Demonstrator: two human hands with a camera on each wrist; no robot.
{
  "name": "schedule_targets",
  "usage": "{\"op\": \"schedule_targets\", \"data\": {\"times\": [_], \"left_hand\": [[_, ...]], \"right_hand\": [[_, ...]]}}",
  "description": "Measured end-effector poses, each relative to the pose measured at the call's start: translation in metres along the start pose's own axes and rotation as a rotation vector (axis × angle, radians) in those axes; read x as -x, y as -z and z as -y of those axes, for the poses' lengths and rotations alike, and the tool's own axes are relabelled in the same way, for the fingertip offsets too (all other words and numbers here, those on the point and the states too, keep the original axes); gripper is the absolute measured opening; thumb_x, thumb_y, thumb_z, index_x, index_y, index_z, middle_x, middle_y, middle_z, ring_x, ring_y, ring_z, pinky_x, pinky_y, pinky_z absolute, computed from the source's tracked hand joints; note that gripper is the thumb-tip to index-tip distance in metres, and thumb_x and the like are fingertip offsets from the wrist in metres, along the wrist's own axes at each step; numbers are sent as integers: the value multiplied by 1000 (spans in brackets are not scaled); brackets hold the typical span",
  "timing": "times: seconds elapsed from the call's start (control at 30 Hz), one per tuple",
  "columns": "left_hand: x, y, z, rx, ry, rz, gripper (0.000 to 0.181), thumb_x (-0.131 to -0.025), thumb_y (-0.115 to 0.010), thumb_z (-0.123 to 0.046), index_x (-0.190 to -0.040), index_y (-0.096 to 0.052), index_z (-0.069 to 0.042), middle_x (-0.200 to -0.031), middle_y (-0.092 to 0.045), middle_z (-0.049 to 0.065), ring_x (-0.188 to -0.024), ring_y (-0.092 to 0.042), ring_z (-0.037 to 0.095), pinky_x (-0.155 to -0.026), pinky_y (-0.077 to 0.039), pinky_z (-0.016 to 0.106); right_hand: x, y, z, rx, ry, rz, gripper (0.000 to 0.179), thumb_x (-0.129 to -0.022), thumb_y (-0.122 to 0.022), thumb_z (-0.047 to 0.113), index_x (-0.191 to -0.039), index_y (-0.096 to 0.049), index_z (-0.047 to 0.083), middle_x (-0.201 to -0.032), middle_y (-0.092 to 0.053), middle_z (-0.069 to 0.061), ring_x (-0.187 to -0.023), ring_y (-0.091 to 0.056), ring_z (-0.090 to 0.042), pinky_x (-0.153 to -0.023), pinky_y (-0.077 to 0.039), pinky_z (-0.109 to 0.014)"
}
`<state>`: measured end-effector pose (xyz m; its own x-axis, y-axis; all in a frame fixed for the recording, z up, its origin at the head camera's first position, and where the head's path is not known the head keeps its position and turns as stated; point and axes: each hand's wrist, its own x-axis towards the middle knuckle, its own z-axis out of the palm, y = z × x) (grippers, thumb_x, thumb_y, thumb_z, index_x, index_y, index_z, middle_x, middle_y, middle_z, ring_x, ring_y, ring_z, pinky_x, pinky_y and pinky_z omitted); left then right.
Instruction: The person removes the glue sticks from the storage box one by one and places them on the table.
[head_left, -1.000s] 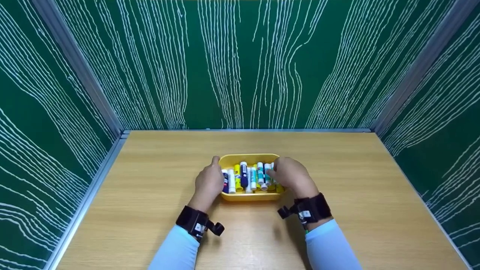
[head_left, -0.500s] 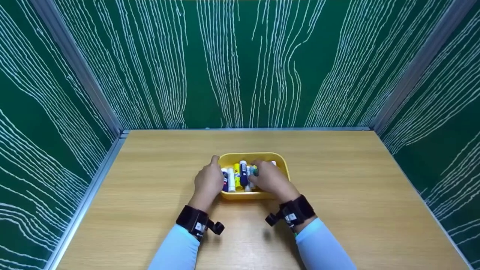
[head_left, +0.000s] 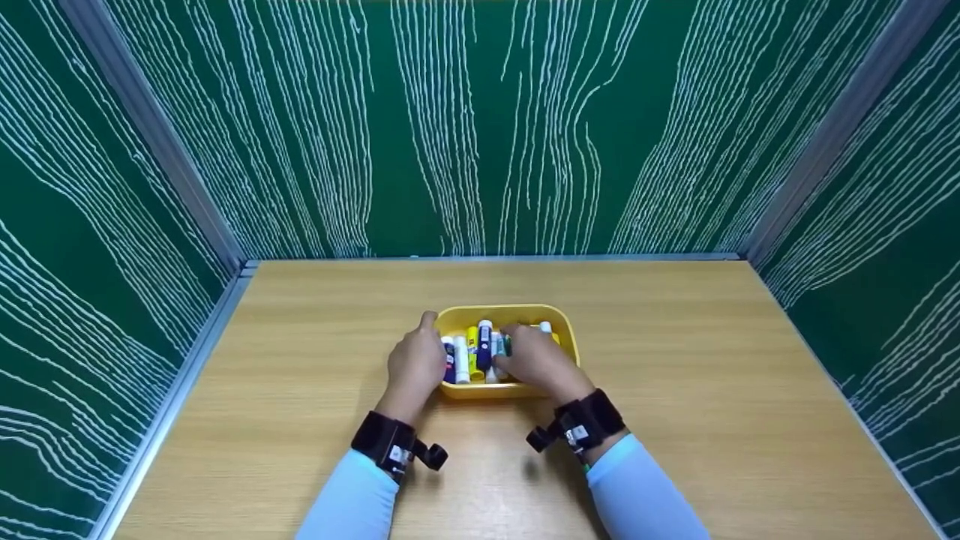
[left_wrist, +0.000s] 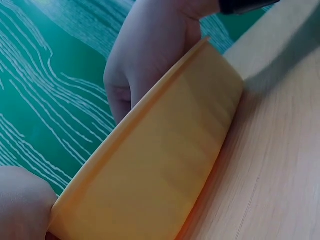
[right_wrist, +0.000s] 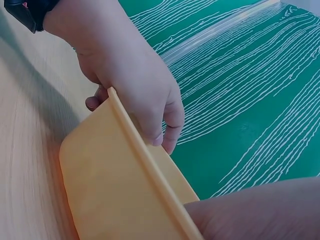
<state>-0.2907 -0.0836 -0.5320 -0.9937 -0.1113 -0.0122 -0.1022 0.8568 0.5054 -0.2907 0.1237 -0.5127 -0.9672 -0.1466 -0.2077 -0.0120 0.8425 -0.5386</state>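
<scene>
On the wooden table (head_left: 675, 322): a yellow tub (head_left: 480, 391) is set upright, its base rested on the wood.
Tub's contents: several capped tubes are held inside, laid side by side with their ends toward the near and far walls.
Left end of the tub: a dark blue tube (head_left: 448, 362) is seen next to the left hand (head_left: 415, 364), followed by a white tube (head_left: 461, 361) and a yellow tube (head_left: 472, 352).
Middle: a dark blue tube with a white cap (head_left: 484, 346) is placed just beside the yellow one.
Right end: a white tube end (head_left: 546, 327) is shown beyond the right hand (head_left: 536, 360).
Left grip: the tub's left rim is pinched by the left hand, with fingers reached over the wall.
Right grip: the right hand is lowered over the tubes inside the tub; its fingertips are hidden by the wall, so whether a tube is grasped cannot be told.
Wrists: each is wrapped in a black band (head_left: 384, 442), below which a light blue sleeve (head_left: 349, 495) is worn.
Around the table: green walls (head_left: 502, 150) are covered with wavy white lines and joined by metal posts (head_left: 157, 127).
</scene>
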Motion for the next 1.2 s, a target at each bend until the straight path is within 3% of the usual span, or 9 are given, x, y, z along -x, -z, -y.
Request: {"op": "schedule_targets", "data": {"times": [0.23, 0.47, 0.8, 1.07, 1.2], "left_hand": [[2, -1, 0, 5, -16, -19, 44, -124, -43, -27, -165, -51, -15, -106, -83, 17, -80, -75, 26, -70, -63, 44], [4, -2, 2, -3, -66, -65, 39, -123, -49, -24, -160, -56, -14, -99, -82, 20, -78, -76, 31, -67, -60, 49], [3, -2, 2, 7, -35, -38, 42, -124, -45, -28, -163, -54, -15, -103, -83, 18, -82, -78, 30, -70, -63, 46], [2, -2, 3, 15, -36, -35, 43, -124, -46, -28, -164, -54, -15, -108, -84, 18, -85, -79, 30, -71, -64, 46], [3, -2, 2, 18, -34, -36, 42, -124, -47, -28, -164, -54, -15, -110, -84, 19, -88, -80, 33, -73, -65, 49]], "right_hand": [[0, -1, 0, -50, -26, -6, 65, -103, -86, 27, -160, -61, 10, -146, -73, -15, -115, -68, -29, -112, -61, -47], [1, -3, 1, -78, -19, -10, 60, -103, -86, 26, -155, -59, 14, -136, -75, -14, -112, -69, -28, -105, -61, -44], [4, 1, 3, -98, -22, -14, 62, -102, -85, 20, -157, -57, 18, -131, -75, -11, -112, -70, -30, -94, -60, -39], [3, 5, 1, -107, -5, -35, 57, -105, -82, 19, -157, -60, 19, -137, -75, -10, -113, -70, -28, -98, -63, -41], [3, 8, 0, -131, 4, -37, 57, -105, -81, 14, -158, -61, 19, -142, -73, -11, -116, -70, -28, -108, -64, -47]]}}
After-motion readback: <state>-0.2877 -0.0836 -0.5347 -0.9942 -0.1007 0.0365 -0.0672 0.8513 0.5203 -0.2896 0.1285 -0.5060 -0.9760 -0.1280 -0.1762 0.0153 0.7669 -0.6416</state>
